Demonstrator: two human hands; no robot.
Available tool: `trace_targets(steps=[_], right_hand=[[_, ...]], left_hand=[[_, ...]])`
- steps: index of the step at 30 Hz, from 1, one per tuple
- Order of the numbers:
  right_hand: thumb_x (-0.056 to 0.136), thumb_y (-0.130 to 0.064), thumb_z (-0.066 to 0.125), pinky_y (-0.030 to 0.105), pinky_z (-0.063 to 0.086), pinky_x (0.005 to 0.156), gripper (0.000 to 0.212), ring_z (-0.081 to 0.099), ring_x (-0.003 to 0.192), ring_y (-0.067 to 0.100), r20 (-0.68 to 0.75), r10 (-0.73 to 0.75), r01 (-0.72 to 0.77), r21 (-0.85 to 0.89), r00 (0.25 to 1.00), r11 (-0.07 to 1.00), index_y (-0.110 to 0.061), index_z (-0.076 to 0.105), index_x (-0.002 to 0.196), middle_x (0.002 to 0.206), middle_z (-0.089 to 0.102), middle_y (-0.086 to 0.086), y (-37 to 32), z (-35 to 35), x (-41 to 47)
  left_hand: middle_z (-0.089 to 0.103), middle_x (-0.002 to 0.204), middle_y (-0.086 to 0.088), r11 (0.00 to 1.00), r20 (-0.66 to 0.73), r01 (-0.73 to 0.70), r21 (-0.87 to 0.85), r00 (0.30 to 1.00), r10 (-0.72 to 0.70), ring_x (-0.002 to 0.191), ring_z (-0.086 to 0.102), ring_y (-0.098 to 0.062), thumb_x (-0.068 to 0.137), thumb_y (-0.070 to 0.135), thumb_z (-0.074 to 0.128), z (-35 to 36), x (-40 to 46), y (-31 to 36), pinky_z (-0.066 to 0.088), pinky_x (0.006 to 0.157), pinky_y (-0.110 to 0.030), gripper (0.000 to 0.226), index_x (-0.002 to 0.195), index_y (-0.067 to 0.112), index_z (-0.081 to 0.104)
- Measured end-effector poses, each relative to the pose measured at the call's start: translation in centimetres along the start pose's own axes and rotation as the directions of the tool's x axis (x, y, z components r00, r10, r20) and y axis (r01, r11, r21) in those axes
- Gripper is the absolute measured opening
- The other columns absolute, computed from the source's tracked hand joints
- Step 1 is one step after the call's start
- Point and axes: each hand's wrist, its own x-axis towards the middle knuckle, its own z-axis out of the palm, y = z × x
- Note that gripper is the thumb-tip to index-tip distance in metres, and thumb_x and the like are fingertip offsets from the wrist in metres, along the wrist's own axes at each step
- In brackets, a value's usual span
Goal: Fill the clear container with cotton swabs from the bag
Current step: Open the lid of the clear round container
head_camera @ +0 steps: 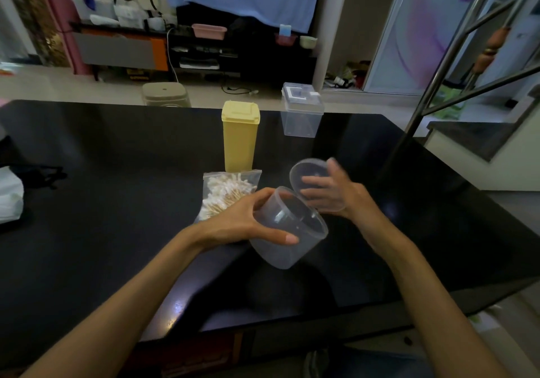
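Clear container (287, 231) tilted in left hand (245, 220); right hand (336, 190) holds lid (309, 173).

The left hand (242, 220) holds a round clear container (287, 228) above the black table (117, 173), tipped so its open top faces right. The right hand (336, 190) holds the clear lid (309, 173) just beside it. A bag of cotton swabs (226, 192) lies on the table behind the left hand. A tall yellow box (240, 138) stands behind the bag, and a clear square box (301, 114) stands farther back.
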Motion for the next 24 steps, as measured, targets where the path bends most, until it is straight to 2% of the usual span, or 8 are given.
trace_targets(steps=[4,7,9,13,17,19,22,24], right_hand=[[0.081,-0.078,0.020,0.037,0.054,0.082,0.086,0.071,0.088,0.026,0.113,0.286,-0.306,0.446,0.952,0.841,-0.009,0.063,0.111,0.102,0.072,0.017,0.6,-2.6,0.4],[0.081,-0.077,0.030,0.033,0.058,0.068,0.088,0.070,0.073,0.022,0.265,0.400,-0.477,0.572,0.878,0.668,-0.004,0.057,0.121,0.091,0.072,0.017,1.7,-2.3,1.0],[0.080,-0.078,0.031,0.032,0.054,0.061,0.091,0.067,0.071,0.020,0.306,0.405,-0.506,0.580,0.862,0.638,-0.004,0.053,0.129,0.086,0.069,0.014,2.4,-1.9,1.6],[0.083,-0.075,0.029,0.034,0.050,0.077,0.086,0.068,0.090,0.021,0.281,0.277,-0.394,0.639,0.919,0.660,-0.006,0.052,0.129,0.103,0.069,0.013,2.8,-1.8,2.3],[0.089,-0.046,0.050,0.033,0.042,0.101,0.050,0.055,0.121,0.014,0.291,0.031,-0.151,0.399,0.956,0.905,-0.018,0.050,0.131,0.132,0.058,0.003,2.3,-2.6,1.8],[0.077,-0.026,0.071,0.024,0.037,0.104,0.069,0.047,0.126,0.001,0.390,-0.033,-0.044,0.187,0.920,0.981,-0.029,0.040,0.139,0.139,0.049,-0.012,2.5,-2.6,1.4],[0.063,-0.025,0.086,-0.001,0.036,0.084,0.089,0.040,0.114,-0.017,0.265,-0.096,0.120,-0.078,0.959,0.990,-0.046,0.032,0.130,0.131,0.039,-0.025,2.7,-0.9,1.6],[0.059,-0.022,0.088,-0.004,0.039,0.075,0.089,0.043,0.108,-0.014,0.149,-0.165,0.182,-0.104,0.975,0.978,-0.050,0.031,0.121,0.124,0.037,-0.023,2.8,0.2,1.9]], left_hand=[[0.048,0.130,0.021,0.993,0.235,-0.026,0.115,0.972,-0.002,0.120,0.045,0.009,0.063,0.020,0.083,-1.0,-0.5,1.5,0.041,0.094,-0.010,0.081,0.127,0.047,0.042],[0.047,0.134,0.018,0.988,0.332,-0.097,0.124,0.942,0.050,0.127,0.042,0.002,0.068,-0.002,0.079,-1.0,-0.4,1.8,0.037,0.100,-0.014,0.087,0.136,0.032,0.037],[0.046,0.137,0.013,0.990,0.320,-0.109,0.093,0.944,0.074,0.128,0.042,0.000,0.067,-0.003,0.079,-0.9,-0.3,1.7,0.037,0.101,-0.015,0.088,0.137,0.028,0.037],[0.051,0.136,0.001,0.993,0.120,-0.085,-0.077,0.988,0.094,0.125,0.049,-0.006,0.059,0.015,0.086,-0.7,0.1,1.1,0.044,0.097,-0.019,0.088,0.134,0.029,0.042],[0.056,0.124,0.013,0.990,-0.197,-0.069,-0.121,0.979,0.044,0.109,0.059,0.002,0.057,0.027,0.084,-1.1,0.8,1.0,0.051,0.082,-0.015,0.082,0.128,0.040,0.045],[0.055,0.117,0.021,0.992,-0.252,-0.058,-0.112,0.967,0.028,0.102,0.059,0.005,0.062,0.032,0.082,-1.1,1.0,1.1,0.050,0.074,-0.010,0.075,0.124,0.044,0.043],[0.055,0.114,0.023,0.993,-0.270,-0.078,-0.085,0.961,0.052,0.095,0.060,0.011,0.066,0.026,0.082,-0.6,1.5,0.9,0.049,0.071,-0.007,0.071,0.123,0.044,0.044],[0.056,0.114,0.021,0.994,-0.244,-0.076,-0.082,0.968,0.054,0.095,0.061,0.011,0.067,0.022,0.080,-0.1,1.8,0.7,0.049,0.073,-0.009,0.066,0.119,0.046,0.047]])
